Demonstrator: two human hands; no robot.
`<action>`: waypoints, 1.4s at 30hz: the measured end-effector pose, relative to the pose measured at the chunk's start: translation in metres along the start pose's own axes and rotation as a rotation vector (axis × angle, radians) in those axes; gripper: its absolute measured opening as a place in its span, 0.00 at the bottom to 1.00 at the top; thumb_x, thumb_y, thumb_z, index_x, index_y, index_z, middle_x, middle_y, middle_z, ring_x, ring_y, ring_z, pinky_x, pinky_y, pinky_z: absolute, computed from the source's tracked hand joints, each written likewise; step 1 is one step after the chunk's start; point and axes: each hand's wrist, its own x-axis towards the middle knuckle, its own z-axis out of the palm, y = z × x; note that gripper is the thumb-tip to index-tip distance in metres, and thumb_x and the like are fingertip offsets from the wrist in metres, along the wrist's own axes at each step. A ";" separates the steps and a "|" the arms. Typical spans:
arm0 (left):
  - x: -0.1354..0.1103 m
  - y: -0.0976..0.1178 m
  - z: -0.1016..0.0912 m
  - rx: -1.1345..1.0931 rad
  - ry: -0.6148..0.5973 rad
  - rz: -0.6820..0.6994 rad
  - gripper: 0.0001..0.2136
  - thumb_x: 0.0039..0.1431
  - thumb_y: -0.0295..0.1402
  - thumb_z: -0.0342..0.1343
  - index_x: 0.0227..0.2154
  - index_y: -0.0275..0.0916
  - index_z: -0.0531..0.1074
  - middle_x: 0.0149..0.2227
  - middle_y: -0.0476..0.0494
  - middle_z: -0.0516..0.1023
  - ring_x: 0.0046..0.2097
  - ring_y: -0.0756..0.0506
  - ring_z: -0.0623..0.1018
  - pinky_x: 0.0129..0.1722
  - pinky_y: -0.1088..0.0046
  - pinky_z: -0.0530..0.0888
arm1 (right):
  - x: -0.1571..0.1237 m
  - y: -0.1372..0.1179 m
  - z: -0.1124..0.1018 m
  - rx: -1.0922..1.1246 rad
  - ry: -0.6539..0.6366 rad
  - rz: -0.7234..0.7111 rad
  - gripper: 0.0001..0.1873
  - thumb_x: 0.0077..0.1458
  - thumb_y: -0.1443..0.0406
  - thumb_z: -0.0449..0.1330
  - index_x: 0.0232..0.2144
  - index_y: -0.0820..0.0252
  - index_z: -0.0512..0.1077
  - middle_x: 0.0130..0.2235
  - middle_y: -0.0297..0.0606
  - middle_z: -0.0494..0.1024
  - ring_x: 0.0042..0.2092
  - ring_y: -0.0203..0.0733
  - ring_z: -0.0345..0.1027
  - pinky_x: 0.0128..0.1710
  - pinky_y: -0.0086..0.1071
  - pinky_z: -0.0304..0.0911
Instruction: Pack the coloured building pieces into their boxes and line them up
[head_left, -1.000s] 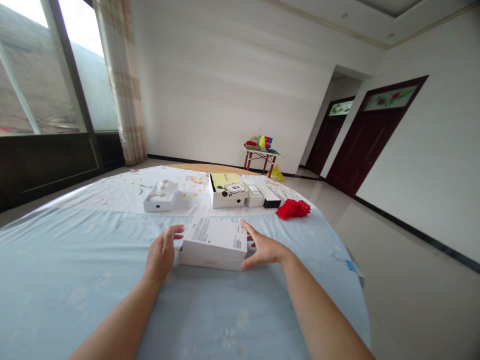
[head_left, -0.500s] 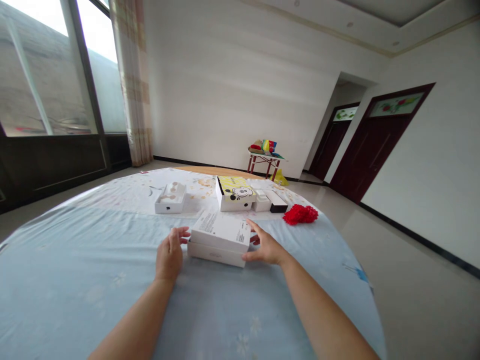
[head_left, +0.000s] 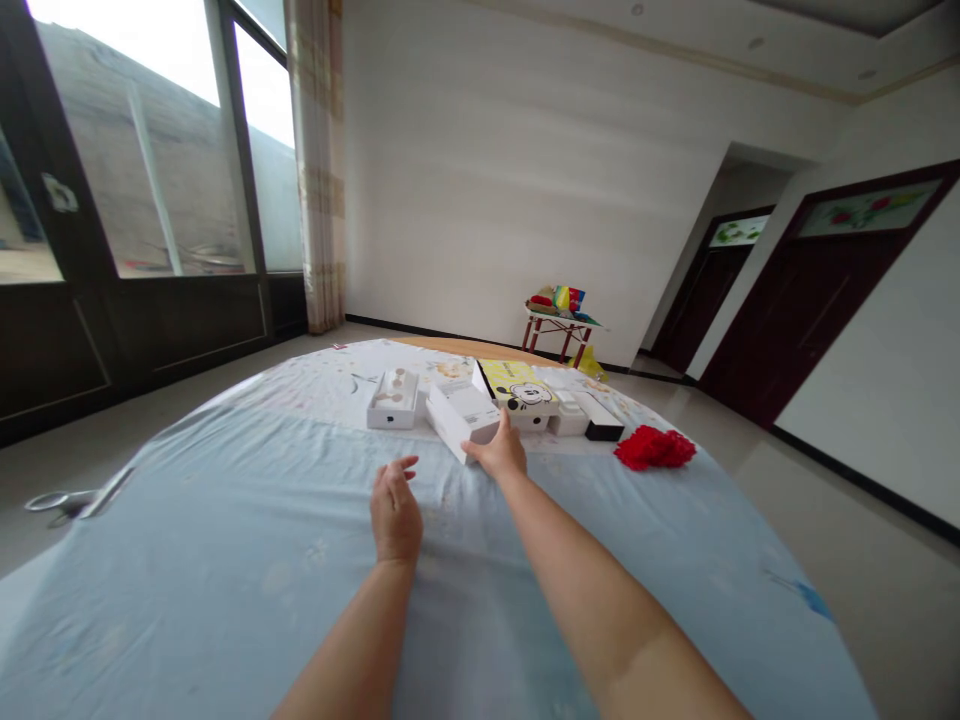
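Pinched between thumb and fingers of the right hand (head_left: 507, 453), a white printed box (head_left: 454, 412) sits skewed; whether it rests fully on the tablecloth (head_left: 187, 540) I cannot tell. At its seven o'clock, the left hand (head_left: 396, 512) holds nothing, fingers slightly parted. Outward lie a lidless white box (head_left: 390, 414) at nine, a yellow-topped box (head_left: 517, 388) at two, a black-ended box (head_left: 604, 420) and red bundle (head_left: 654, 448) around three. Those appear already set down; the pinched box looks unfinished, not yet released.
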 end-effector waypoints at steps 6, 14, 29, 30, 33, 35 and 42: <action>-0.004 0.002 0.001 -0.017 -0.018 -0.029 0.24 0.62 0.42 0.31 0.34 0.37 0.72 0.37 0.40 0.73 0.36 0.46 0.73 0.38 0.66 0.69 | 0.012 -0.018 0.023 0.063 0.076 0.066 0.57 0.41 0.52 0.62 0.62 0.64 0.33 0.55 0.66 0.57 0.54 0.61 0.60 0.48 0.55 0.55; -0.009 0.007 0.006 -0.039 -0.031 -0.061 0.23 0.62 0.42 0.30 0.34 0.39 0.71 0.37 0.40 0.72 0.36 0.45 0.73 0.38 0.66 0.70 | -0.013 -0.024 0.025 0.170 0.323 -0.282 0.42 0.51 0.58 0.55 0.62 0.63 0.40 0.60 0.59 0.49 0.62 0.59 0.41 0.56 0.58 0.42; -0.009 0.009 0.002 -0.091 0.082 -0.203 0.25 0.62 0.44 0.28 0.37 0.37 0.69 0.38 0.35 0.72 0.36 0.45 0.73 0.35 0.65 0.71 | 0.031 -0.105 0.096 -0.247 -0.293 -0.337 0.27 0.53 0.67 0.54 0.56 0.56 0.59 0.43 0.45 0.76 0.45 0.46 0.70 0.44 0.36 0.61; -0.008 0.009 0.001 -0.092 0.084 -0.208 0.25 0.62 0.44 0.28 0.37 0.37 0.69 0.39 0.35 0.71 0.36 0.45 0.73 0.35 0.65 0.71 | 0.032 -0.105 0.097 -0.249 -0.300 -0.339 0.25 0.53 0.66 0.55 0.54 0.57 0.61 0.43 0.45 0.75 0.45 0.46 0.69 0.44 0.36 0.61; -0.006 0.011 -0.001 -0.094 0.101 -0.205 0.24 0.62 0.43 0.29 0.38 0.37 0.69 0.39 0.36 0.71 0.37 0.45 0.72 0.35 0.67 0.71 | 0.028 -0.100 0.089 -0.234 -0.299 -0.370 0.21 0.52 0.62 0.57 0.49 0.59 0.65 0.43 0.44 0.76 0.46 0.45 0.69 0.44 0.34 0.61; -0.003 0.011 -0.003 -0.103 0.123 -0.183 0.24 0.62 0.43 0.30 0.38 0.36 0.69 0.40 0.36 0.70 0.37 0.46 0.72 0.35 0.68 0.71 | 0.019 -0.091 0.077 -0.217 -0.298 -0.411 0.21 0.51 0.59 0.59 0.47 0.59 0.67 0.41 0.43 0.76 0.45 0.45 0.69 0.43 0.33 0.61; 0.016 0.023 -0.025 -0.069 0.325 0.029 0.23 0.63 0.40 0.31 0.38 0.34 0.70 0.40 0.39 0.70 0.34 0.49 0.72 0.31 0.73 0.69 | -0.026 -0.022 0.014 -0.034 -0.376 -0.523 0.20 0.49 0.51 0.59 0.39 0.58 0.69 0.32 0.35 0.76 0.34 0.39 0.69 0.33 0.29 0.60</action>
